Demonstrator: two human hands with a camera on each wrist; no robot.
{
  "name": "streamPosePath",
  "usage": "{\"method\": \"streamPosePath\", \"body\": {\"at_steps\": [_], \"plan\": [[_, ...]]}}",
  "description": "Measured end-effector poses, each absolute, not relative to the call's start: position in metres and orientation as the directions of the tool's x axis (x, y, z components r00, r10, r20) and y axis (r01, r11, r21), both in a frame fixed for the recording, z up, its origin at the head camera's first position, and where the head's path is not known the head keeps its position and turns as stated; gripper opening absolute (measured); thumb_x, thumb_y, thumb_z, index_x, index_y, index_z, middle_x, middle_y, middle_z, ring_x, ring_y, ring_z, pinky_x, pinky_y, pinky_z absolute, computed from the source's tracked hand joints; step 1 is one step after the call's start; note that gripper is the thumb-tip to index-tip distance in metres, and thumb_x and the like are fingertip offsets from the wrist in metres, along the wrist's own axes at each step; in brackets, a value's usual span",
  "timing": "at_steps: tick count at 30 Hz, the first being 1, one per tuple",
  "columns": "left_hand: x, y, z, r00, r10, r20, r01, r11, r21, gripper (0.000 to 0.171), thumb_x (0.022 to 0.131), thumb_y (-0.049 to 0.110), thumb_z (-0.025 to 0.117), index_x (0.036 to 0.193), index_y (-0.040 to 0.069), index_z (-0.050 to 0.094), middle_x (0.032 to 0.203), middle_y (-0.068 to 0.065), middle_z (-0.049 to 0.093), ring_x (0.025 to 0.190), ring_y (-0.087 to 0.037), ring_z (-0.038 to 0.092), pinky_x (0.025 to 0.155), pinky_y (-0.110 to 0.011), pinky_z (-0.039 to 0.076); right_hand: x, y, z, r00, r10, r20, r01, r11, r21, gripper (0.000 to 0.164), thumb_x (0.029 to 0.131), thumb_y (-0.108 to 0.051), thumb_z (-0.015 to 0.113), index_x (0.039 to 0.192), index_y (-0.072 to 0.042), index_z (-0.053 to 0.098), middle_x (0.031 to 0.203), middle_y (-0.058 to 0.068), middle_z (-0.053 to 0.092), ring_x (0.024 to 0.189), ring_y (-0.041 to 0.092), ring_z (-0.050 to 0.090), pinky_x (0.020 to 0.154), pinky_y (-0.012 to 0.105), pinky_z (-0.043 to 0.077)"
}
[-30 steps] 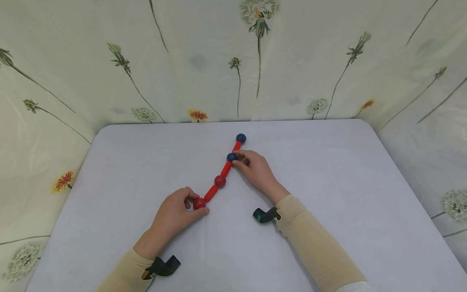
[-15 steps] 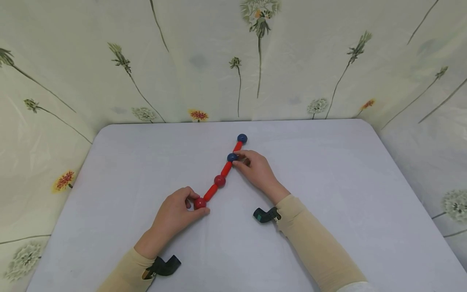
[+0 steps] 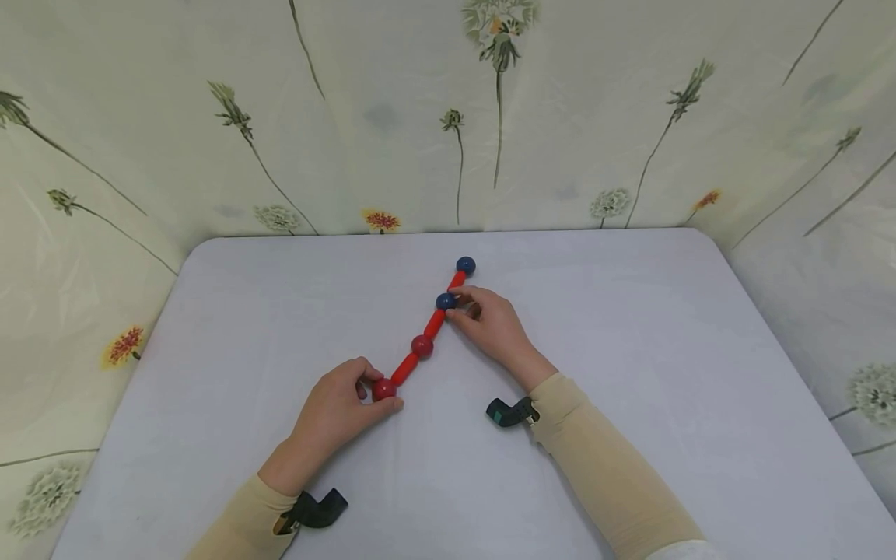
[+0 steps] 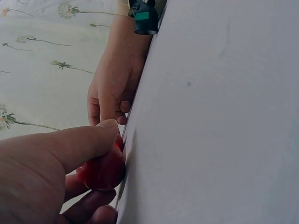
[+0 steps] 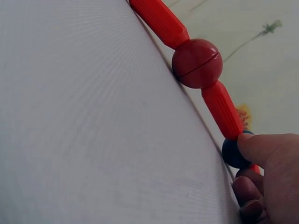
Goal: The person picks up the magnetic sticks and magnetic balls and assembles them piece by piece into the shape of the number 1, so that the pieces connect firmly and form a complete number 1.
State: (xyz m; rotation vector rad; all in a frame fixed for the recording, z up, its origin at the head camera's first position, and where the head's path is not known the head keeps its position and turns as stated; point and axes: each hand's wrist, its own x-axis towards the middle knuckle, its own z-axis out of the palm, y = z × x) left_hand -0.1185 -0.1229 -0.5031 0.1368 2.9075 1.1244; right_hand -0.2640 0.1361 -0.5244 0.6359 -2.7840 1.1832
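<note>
A straight chain of balls and short red rods lies slantwise on the white table, from near left to far right. At its near end my left hand [image 3: 339, 404] pinches a red ball [image 3: 384, 389] between thumb and fingers; the left wrist view shows the thumb over that ball. A second red ball [image 5: 197, 63] sits further along, joined by a red rod [image 5: 223, 110] to a blue ball [image 3: 446, 302]. My right hand [image 3: 495, 327] pinches this blue ball with thumb and forefinger. Beyond it, another red rod [image 3: 456, 280] leads to a blue ball [image 3: 466, 266] at the far end.
The white-covered table [image 3: 630, 327] has rounded far corners. Behind and beside it hangs a pale curtain [image 3: 378, 117] printed with dandelions. A dark wrist camera [image 3: 318, 509] juts out by the left wrist, and a second dark wrist camera [image 3: 509, 413] by the right.
Both hands keep their hold on the same balls. The far blue end of the chain has shifted very slightly to the right; otherwise hardly anything has moved.
</note>
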Motion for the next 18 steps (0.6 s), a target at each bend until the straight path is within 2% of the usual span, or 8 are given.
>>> {"method": "streamPosePath", "body": {"at_steps": [18], "plan": [[-0.1188, -0.1220, -0.5042, -0.997, 0.067, 0.034, 0.072, 0.722, 0.688, 0.038, 0.074, 0.040, 0.087, 0.098, 0.018, 0.068, 0.079, 0.007, 0.057, 0.072, -0.014, 0.051, 0.056, -0.032, 0.044, -0.2653, 0.1359, -0.5242, -0.915, -0.361, 0.182, -0.383, 0.629, -0.677, 0.038, 0.094, -0.028, 0.070, 0.130, -0.021, 0.065, 0.107, -0.003, 0.065, 0.081, 0.011, 0.058, 0.073, 0.029, 0.050]]}}
